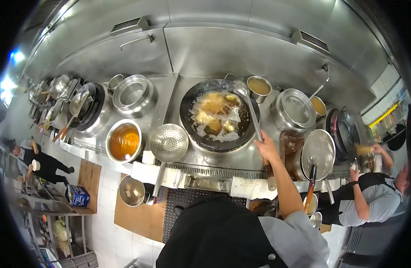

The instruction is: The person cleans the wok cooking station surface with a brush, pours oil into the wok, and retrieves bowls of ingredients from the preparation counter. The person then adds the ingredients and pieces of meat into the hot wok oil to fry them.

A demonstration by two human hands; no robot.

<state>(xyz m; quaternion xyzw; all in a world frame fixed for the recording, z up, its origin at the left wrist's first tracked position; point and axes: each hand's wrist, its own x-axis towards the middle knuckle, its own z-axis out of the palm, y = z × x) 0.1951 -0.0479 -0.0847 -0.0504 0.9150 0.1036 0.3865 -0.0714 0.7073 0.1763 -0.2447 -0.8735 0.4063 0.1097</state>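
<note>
Slatted vents [126, 25] line the upper wall, with a bent tap [136, 43] under the left one. At left, stacked dark pans [97, 109] stand on the counter; below them are a person in dark clothes [47, 163], a blue box [79, 196] and, lower left, metal shelving [67, 214]. A wide steel pot [152, 94] stands upper left of centre. Far right, a person in a grey shirt [373, 201] stands near dark woks [347, 134].

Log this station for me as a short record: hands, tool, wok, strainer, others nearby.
Left hand: not in view
Right hand: closed around the ladle's handle
Tool: metal ladle, its head at the wok's far right edge
Wok: pale and golden pieces in bubbling liquid
Strainer: perforated, left of the wok
Others: co-worker at right
</note>
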